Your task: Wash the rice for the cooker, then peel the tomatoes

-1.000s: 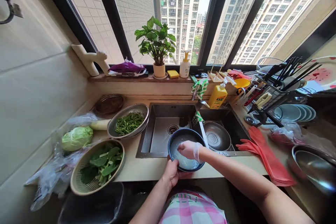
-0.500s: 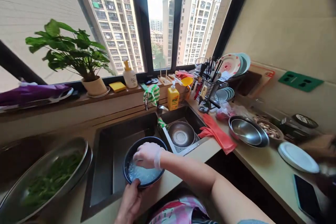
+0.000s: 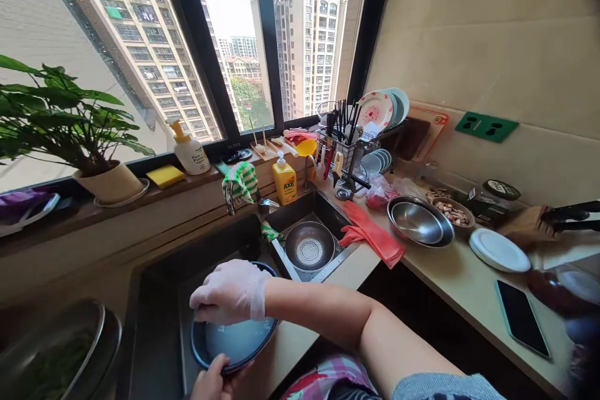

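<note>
Currently, two hands are at one dark blue round bowl, which sits at the front of the left of two dark sink basins, beside the pale worktop. The bare left hand grips its near rim, thumb on top. The right hand, in one translucent whitish glove, is held above the bowl with its fingers curled; whether they hold anything cannot be told. One pool of cloudy liquid fills part of the bowl. In the right basin lies one round dark pan; behind it stands one yellow pump bottle. Two green-and-white striped cloths are near the divider, one on the tap. To the right are coral rubber gloves, overlapping too much to count, two nested metal bowls and one dark-screened phone
</note>
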`<state>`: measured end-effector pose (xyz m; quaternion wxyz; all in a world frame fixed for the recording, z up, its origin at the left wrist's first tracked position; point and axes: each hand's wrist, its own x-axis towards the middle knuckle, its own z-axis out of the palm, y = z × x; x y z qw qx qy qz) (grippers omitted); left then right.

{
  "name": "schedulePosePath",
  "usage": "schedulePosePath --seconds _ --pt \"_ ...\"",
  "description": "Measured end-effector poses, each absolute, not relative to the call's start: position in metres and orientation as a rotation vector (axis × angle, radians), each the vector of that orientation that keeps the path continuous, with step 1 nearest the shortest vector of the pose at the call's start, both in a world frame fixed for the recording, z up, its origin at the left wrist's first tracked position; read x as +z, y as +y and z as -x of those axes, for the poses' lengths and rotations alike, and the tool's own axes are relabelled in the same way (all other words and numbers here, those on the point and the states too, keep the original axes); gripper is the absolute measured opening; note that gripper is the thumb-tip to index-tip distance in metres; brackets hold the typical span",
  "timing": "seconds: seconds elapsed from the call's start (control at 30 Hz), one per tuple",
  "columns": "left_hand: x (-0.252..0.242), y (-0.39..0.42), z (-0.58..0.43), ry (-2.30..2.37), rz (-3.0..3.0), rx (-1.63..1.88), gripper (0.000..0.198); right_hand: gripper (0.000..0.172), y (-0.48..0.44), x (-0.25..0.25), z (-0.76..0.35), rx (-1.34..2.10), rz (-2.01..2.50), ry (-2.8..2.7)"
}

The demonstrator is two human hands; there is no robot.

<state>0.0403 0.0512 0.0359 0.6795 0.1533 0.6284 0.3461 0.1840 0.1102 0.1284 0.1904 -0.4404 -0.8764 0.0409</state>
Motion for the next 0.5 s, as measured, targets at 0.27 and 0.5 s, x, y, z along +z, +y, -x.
schedulePosePath --seconds 0.27,0.5 --pt "0.031 0.056 -0.038 1.447 -0.327 0.757 0.023 0.027 0.098 0.115 -0.190 0.116 1.214 -2.393" --pt "0.035 0.057 -0.036 1.392 -0.384 0.815 0.020 0.015 0.101 0.107 -0.199 0.421 1.302 -2.396"
